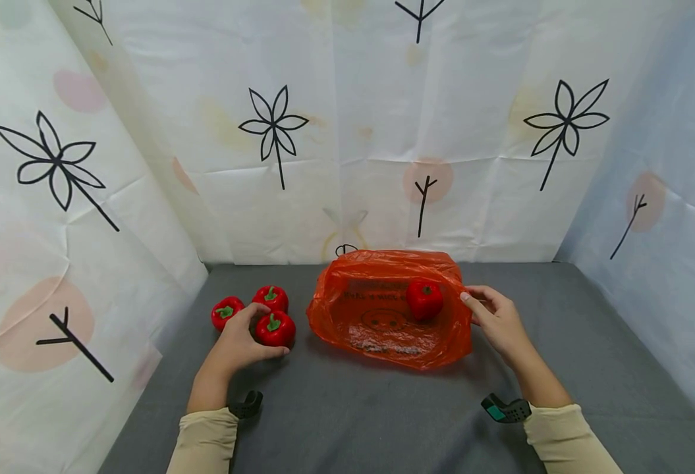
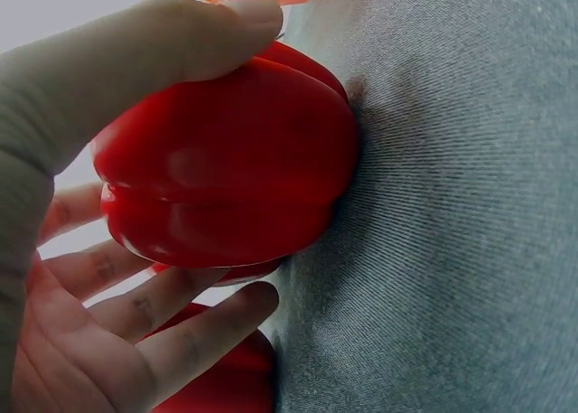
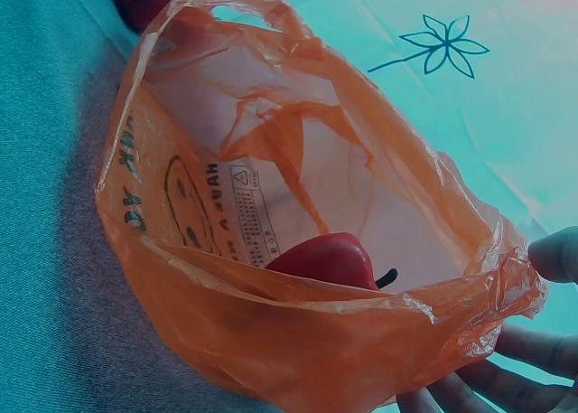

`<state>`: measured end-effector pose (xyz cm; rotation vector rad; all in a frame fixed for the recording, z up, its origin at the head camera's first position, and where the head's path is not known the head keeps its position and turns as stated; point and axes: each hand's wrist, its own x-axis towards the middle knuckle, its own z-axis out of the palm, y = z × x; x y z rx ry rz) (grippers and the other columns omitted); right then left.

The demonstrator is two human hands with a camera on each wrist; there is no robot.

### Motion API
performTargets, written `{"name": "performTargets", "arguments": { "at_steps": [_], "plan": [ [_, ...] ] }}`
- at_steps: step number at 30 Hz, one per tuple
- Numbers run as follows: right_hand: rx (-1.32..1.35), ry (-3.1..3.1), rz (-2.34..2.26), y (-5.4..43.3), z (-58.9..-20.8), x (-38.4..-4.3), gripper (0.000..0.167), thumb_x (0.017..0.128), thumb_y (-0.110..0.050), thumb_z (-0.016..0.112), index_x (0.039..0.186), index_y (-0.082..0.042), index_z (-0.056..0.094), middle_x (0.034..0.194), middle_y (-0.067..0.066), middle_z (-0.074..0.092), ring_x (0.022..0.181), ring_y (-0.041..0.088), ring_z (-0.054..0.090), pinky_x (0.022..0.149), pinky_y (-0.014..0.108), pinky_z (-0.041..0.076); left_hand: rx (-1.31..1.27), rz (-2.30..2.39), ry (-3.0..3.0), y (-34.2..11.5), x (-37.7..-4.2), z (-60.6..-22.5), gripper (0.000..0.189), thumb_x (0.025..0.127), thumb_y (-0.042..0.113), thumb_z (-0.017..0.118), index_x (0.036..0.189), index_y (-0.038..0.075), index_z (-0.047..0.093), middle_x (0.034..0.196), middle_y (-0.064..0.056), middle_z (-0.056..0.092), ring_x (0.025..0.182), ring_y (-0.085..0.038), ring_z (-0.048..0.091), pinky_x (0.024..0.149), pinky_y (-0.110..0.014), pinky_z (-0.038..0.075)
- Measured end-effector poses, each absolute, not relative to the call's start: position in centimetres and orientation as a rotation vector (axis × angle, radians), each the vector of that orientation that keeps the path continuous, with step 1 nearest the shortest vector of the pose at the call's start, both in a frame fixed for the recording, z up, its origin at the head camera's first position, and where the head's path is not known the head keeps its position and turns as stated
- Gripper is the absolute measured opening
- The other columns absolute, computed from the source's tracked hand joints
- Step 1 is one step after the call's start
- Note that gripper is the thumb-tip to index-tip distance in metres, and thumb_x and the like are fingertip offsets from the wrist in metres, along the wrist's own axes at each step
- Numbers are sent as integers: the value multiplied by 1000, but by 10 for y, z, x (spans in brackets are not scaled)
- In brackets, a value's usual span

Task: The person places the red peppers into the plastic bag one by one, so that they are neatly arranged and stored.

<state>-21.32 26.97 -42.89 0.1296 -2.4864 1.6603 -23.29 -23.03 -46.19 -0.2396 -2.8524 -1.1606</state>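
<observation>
My left hand [image 1: 242, 337] reaches round the nearest red bell pepper [image 1: 275, 329], thumb on the near side and the other fingers spread on the far side. In the left wrist view that pepper [image 2: 230, 160] stands on the grey cloth between thumb and fingers, which look fairly straight. Two more peppers [image 1: 226, 312] sit close behind it. An orange plastic bag [image 1: 335, 316] lies with its mouth wide apart, and one red pepper [image 1: 424, 299] is inside, its dark stem showing in the right wrist view. My right hand [image 1: 497, 321] pinches the bag's right rim between thumb and fingers.
A grey cloth [image 1: 347, 415] covers the table. White fabric [image 1: 347, 131] with drawn plants hangs along the back and both sides. Both wrists carry dark bands [image 1: 507, 409] just beyond the beige sleeves [image 1: 205, 438].
</observation>
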Motion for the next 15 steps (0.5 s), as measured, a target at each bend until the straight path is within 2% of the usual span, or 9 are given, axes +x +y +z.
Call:
{"name": "performTargets", "arguments": {
  "at_steps": [15],
  "plan": [
    [123,-2494,1659,270,-429,-213,50,111,-34,56,146,2,57,141,27,62,100,-12,62,82,14,58,-275,-1178,-2813,-231,-233,-463,77,72,35,100,133,9,61,132,-14,69,118,-32,67,97,-54,61]
  ]
}}
